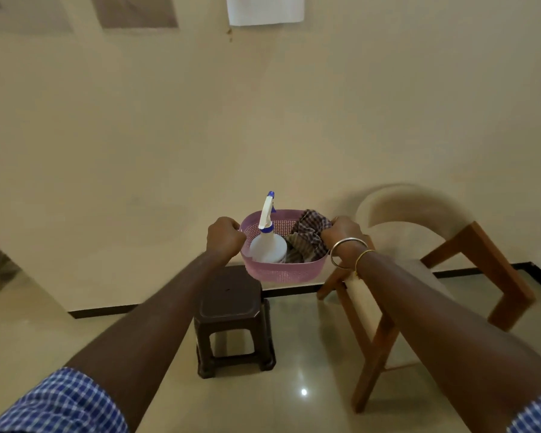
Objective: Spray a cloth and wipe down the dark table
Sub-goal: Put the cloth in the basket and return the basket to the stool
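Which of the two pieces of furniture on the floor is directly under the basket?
The dark brown plastic stool, low and square-topped, sits just below the pink basket. The wooden chair with the pale seat stands off to its right.

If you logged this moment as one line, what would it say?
stage: carrying | both hands: left hand, right hand hold basket | inside: spray bottle, cloth | below: dark table

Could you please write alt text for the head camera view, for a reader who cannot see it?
A left hand and right hand hold a pink basket by its ends, carrying a spray bottle and checked cloth, above a small dark table on a glossy floor. A wooden chair stands at right.
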